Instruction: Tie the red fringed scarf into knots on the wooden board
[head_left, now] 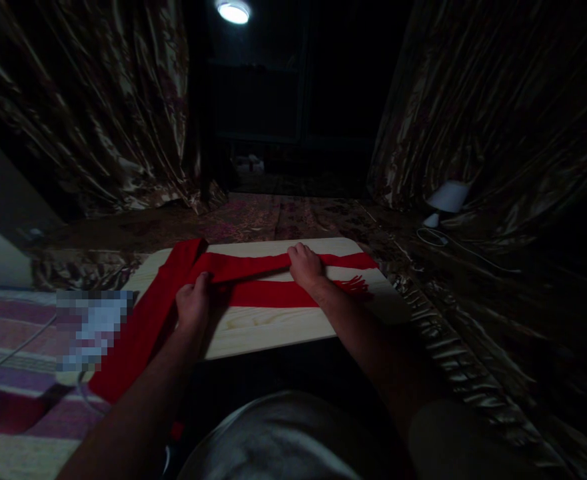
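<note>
A long red scarf (pixel 273 293) with a fringed end lies across a pale wooden tabletop (pixel 268 327). One band of it runs along the far side, another lies nearer with its fringe to the right, and a wide part slants down over the left edge. My left hand (pixel 193 300) is closed on the scarf near the fold at left. Farther right, my right hand (pixel 304 265) grips the upper edge of the far band. Between the two hands that band is lifted a little, casting a shadow below.
Striped bedding (pixel 13 353) is at left, with a pixelated patch beside the tabletop. A small white lamp (pixel 449 197) with a looped cord stands at right on a patterned, fringed cover (pixel 283 217). Heavy curtains (pixel 138 120) flank a dark window reflecting a round light.
</note>
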Demonstrator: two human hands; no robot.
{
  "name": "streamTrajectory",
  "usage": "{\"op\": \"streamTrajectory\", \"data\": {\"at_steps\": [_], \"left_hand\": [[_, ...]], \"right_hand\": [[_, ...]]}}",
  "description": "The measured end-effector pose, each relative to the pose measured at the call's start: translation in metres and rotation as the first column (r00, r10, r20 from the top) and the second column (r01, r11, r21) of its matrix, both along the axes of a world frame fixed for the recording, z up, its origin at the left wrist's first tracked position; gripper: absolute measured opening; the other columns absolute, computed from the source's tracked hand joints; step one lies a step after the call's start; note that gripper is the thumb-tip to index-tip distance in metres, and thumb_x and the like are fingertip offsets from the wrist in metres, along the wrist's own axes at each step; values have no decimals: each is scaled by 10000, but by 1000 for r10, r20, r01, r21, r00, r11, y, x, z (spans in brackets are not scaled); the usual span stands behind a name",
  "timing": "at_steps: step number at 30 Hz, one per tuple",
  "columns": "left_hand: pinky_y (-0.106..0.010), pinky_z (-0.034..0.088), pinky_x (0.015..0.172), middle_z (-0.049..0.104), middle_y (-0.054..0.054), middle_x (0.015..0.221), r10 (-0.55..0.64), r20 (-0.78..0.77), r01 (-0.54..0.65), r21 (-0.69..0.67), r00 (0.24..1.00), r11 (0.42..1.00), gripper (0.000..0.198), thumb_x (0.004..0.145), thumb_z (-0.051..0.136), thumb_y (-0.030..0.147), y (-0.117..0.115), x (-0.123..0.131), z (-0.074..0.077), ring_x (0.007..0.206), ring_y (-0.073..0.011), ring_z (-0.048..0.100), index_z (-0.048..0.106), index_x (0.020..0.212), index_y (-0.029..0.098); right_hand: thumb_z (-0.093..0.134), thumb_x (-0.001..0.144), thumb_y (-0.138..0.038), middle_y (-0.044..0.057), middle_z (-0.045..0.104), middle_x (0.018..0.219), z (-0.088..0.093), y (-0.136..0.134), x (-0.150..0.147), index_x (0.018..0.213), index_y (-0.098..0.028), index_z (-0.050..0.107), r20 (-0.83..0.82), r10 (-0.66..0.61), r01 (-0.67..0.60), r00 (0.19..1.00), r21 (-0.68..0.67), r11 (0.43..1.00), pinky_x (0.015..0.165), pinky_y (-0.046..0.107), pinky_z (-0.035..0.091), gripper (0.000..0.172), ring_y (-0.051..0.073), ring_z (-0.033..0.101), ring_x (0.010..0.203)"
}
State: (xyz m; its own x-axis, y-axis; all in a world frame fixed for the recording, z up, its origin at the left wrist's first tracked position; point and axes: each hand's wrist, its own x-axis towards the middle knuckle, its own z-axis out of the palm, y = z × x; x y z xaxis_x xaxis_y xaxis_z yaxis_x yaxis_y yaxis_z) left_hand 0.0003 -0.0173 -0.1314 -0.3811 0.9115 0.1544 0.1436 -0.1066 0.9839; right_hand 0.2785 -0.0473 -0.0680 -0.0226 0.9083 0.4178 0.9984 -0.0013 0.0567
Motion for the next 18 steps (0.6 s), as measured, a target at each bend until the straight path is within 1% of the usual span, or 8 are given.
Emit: {"op": "streamTrajectory", "data": {"at_steps": [2, 5, 7, 9, 12, 15, 18], "left_hand": [[-281, 312, 418, 425, 18, 447, 15, -41, -18, -69, 999, 997, 447, 693, 680, 585, 1, 4, 3, 429, -142, 393, 498, 525, 212], [-282, 328, 429, 463, 4, 459, -10, -72, 1, -117, 997, 993, 410, 663, 700, 554, 6, 15, 12, 441, -150, 413, 537, 524, 204], [-287, 365, 456, 481, 1, 467, -28, -66, 21, -101, 997, 995, 369, 664, 693, 527, 11, 25, 19, 462, -163, 443, 567, 549, 200], [-294, 396, 490, 488, -1, 471, -35, -71, 31, -64, 997, 997, 326, 681, 676, 494, 15, 36, 26, 498, -181, 484, 591, 576, 197], [-300, 408, 513, 469, 2, 460, -33, -85, 29, -47, 996, 998, 288, 705, 654, 453, 17, 53, 34, 538, -202, 519, 599, 582, 198], [-287, 350, 464, 428, 17, 437, -58, -82, 52, -77, 995, 996, 324, 701, 661, 466, 13, 68, 39, 481, -173, 464, 540, 538, 214], [-277, 279, 423, 420, 26, 436, -115, -62, 107, -114, 991, 988, 399, 691, 677, 512, 6, 78, 39, 428, -134, 385, 472, 508, 224]], "right_hand": [[405, 947, -120, 155, 602, 1169, 5, -4, 12, 1151, -183, 614, -36, -34, 35, 999, 8, 999, 834, 368, 464, 299, 273, 560, 1042], [389, 933, -93, 156, 613, 1151, 13, -8, 32, 1172, -181, 609, -68, -66, 66, 996, 1, 998, 863, 370, 450, 337, 272, 567, 1039], [375, 924, -68, 160, 617, 1144, 18, -11, 46, 1175, -172, 600, -83, -101, 102, 991, 8, 995, 873, 369, 439, 354, 271, 568, 1033], [373, 915, -51, 165, 613, 1152, 20, -14, 61, 1161, -160, 594, -92, -142, 147, 986, 42, 988, 883, 367, 431, 349, 274, 558, 1048], [387, 903, -38, 170, 615, 1153, 21, -18, 90, 1124, -146, 601, -108, -219, 229, 970, 93, 969, 906, 364, 417, 326, 279, 542, 1077], [415, 883, -36, 173, 628, 1145, 19, -22, 124, 1118, -135, 618, -135, -300, 317, 944, 126, 940, 917, 363, 408, 326, 279, 545, 1073], [437, 864, -40, 157, 651, 1141, 17, -23, 158, 1128, -142, 638, -190, -362, 390, 913, 140, 910, 909, 347, 413, 347, 262, 559, 1059]]}}
